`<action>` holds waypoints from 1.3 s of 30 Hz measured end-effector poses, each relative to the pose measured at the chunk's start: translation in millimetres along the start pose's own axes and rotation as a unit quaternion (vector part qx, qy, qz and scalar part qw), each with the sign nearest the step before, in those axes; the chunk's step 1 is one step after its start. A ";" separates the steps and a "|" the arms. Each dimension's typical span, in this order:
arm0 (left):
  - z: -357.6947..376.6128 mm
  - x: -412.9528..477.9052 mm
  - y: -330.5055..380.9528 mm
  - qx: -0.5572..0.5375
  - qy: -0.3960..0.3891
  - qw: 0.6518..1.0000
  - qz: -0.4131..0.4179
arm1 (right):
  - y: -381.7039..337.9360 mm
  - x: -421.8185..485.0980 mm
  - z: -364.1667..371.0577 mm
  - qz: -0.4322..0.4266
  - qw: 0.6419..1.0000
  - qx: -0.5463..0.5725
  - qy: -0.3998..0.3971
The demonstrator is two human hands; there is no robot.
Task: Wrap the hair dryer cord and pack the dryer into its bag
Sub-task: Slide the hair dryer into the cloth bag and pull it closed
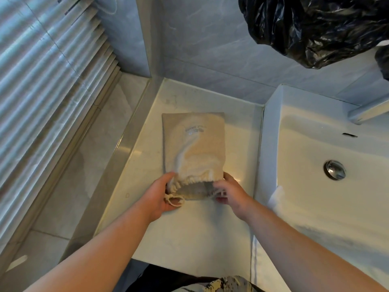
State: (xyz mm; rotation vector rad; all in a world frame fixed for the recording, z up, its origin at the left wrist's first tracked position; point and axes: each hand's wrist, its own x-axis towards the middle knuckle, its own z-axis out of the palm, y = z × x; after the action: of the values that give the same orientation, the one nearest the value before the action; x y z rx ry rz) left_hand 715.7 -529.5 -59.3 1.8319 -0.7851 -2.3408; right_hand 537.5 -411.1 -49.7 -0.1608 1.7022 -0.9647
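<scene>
A beige cloth drawstring bag point(193, 144) lies on the white counter point(189, 234), its gathered mouth toward me and a small printed mark near its far end. It bulges in the middle; what is inside is hidden, and no hair dryer or cord shows. My left hand point(162, 197) grips the left side of the mouth, with a loop of cream drawstring point(175, 201) hanging over its fingers. My right hand point(231, 192) pinches the right side of the mouth and the drawstring there.
A white basin point(328, 186) with a chrome drain plug point(334, 169) sits right of the counter. A black plastic bag point(315, 28) hangs at the upper right. The tiled wall stands behind, and slatted blinds point(48, 81) cover the left above the floor.
</scene>
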 end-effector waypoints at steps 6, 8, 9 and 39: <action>14.6 9.8 17.0 0.102 -0.001 0.995 0.008 | -21.0 14.8 5.5 0.095 0.992 0.074 0.033; 18.1 14.1 20.4 0.134 0.015 0.991 0.020 | -21.9 18.3 7.3 0.085 0.993 0.064 0.059; 20.1 14.1 20.9 0.150 0.031 0.988 0.033 | -21.7 18.7 7.7 0.073 0.993 0.067 0.067; -46.8 -18.5 17.2 0.327 0.016 0.942 0.079 | 13.7 -34.7 -27.8 -0.009 0.980 -0.200 -0.013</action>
State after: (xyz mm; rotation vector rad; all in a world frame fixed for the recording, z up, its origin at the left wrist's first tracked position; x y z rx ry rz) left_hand 759.9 -554.1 -43.0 1.8918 -1.7970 -2.0833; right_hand 531.5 -368.6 -31.6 -0.4516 1.8574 -0.6197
